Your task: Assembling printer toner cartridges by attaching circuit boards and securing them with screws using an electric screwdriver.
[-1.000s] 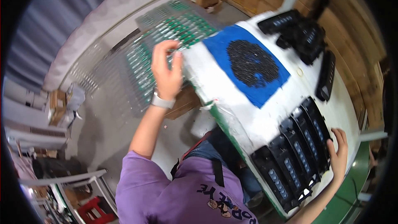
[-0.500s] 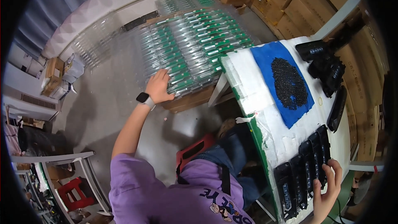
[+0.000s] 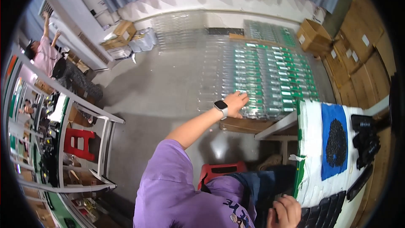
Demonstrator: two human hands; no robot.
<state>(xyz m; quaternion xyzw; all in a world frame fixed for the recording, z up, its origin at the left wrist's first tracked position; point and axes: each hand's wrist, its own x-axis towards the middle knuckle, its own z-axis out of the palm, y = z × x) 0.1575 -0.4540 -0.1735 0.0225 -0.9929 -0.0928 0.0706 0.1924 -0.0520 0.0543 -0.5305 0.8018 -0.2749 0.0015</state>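
My left hand, with a watch on its wrist, is at the near left corner of a stack of transparent plastic trays. Its fingers lie over the top tray's edge, apart from the thumb, and nothing is gripped. Rows of green circuit boards fill the trays. Beside the bench's left edge is my right hand, low in the picture. Its fingers are loosely bent with the thumb apart, and no object shows in them. Close to it on the bench lie black plastic housings in a row.
The white-covered bench bears a blue cloth with a pile of small black parts, and more black pieces. A red stool is beside my legs. Cardboard boxes line the right. Another person stands far left.
My view has swung left, bringing another person into sight. My right hand has come away from the black housings to the bench's left edge. My left hand stays at the tray corner.
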